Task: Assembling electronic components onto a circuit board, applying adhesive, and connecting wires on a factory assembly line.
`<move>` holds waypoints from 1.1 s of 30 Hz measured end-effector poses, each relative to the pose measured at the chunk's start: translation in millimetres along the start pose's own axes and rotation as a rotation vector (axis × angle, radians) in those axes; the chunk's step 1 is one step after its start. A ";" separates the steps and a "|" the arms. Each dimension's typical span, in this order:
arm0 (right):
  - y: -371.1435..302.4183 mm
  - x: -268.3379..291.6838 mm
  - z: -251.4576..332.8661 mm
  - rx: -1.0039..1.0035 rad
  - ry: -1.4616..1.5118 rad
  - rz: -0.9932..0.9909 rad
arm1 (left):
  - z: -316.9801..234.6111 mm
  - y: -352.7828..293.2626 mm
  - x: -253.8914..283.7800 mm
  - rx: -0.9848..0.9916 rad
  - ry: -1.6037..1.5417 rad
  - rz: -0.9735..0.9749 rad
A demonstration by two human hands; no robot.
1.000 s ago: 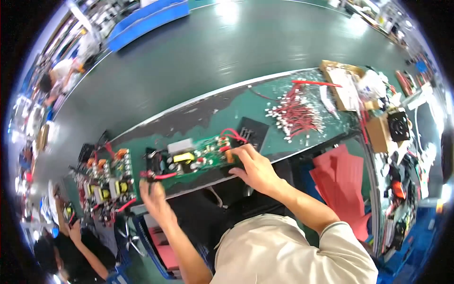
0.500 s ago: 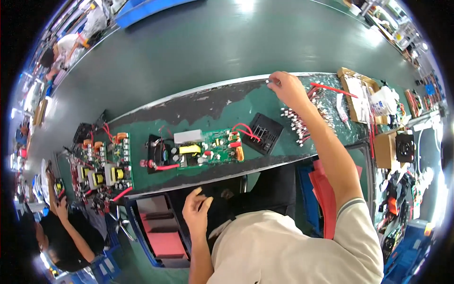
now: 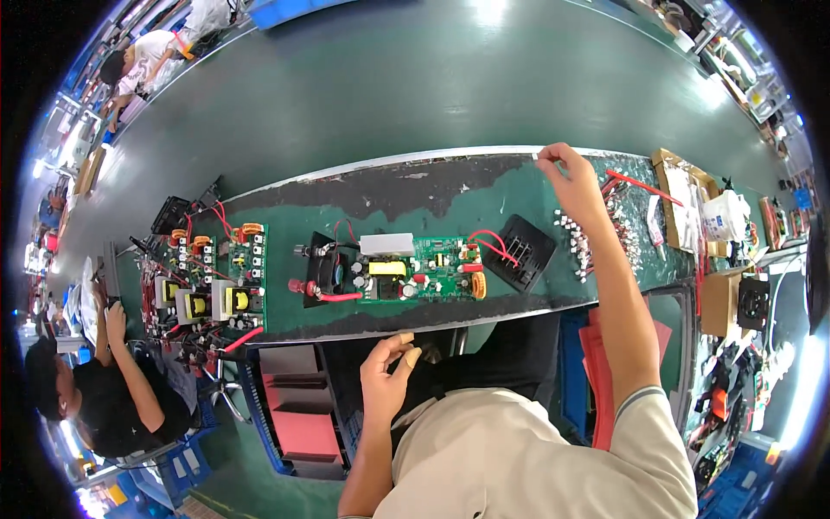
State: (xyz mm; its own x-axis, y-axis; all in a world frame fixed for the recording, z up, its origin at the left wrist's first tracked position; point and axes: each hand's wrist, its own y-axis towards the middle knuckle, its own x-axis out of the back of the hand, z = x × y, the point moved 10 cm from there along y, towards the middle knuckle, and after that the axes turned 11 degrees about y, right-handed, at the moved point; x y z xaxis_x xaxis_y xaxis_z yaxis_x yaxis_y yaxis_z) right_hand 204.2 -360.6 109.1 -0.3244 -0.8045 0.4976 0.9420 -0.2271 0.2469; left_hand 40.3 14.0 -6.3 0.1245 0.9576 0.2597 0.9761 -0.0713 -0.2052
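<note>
My right hand [image 3: 571, 183] is stretched out over the far edge of the workbench, thumb and forefinger pinched. A tiny pale bit shows at its fingertips, too small to name. Beneath and beside that forearm lies a heap of red and black wires with white connectors [image 3: 572, 246]. My left hand [image 3: 386, 374] hovers in front of the bench's near edge, fingers loosely curled with a gap to the thumb, holding nothing; its fingertips look covered in yellowish caps. Between the hands, a green circuit board [image 3: 424, 275] lies beside a black fan [image 3: 330, 270] and a black slotted panel [image 3: 512, 253] joined by red wires.
More circuit boards [image 3: 246, 281] crowd the bench's left end. At right stand a cardboard tray [image 3: 676, 203], a red stick [image 3: 644, 187] and a white tube [image 3: 655, 223]. Below is a blue crate with pink sheets [image 3: 303, 432]. A co-worker [image 3: 121, 398] sits at left.
The view has shifted, so the bench and its contents sit further right. My left thumb has come closer to the forefinger. My right hand stays pinched at the far edge.
</note>
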 end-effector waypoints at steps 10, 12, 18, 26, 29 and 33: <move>-69.1 -77.5 102.3 0.056 0.228 0.450 | -100.2 52.3 -26.0 -0.101 -0.315 0.041; -84.8 -89.9 133.8 0.334 0.176 0.523 | -106.2 60.4 -27.1 -0.135 -0.409 0.005; -124.2 -104.9 171.9 0.725 -0.070 0.463 | -82.1 55.6 -37.7 0.105 -0.685 0.070; -130.7 -107.9 160.8 0.570 0.046 0.520 | -62.3 47.4 -33.3 0.160 -0.706 0.077; -134.0 -113.8 154.7 0.516 0.046 0.559 | -61.3 45.2 -32.3 0.217 -0.728 0.097; -140.1 -111.1 165.6 0.619 0.040 0.506 | -52.4 41.0 -41.0 0.320 -0.892 0.201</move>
State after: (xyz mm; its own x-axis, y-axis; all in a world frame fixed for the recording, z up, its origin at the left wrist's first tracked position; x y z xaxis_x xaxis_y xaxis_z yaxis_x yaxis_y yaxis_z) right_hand 94.1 -148.5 156.9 0.1434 -0.7501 0.6456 0.7517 0.5069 0.4220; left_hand 84.5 -42.7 24.1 -0.0258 0.8052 -0.5924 0.8404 -0.3035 -0.4491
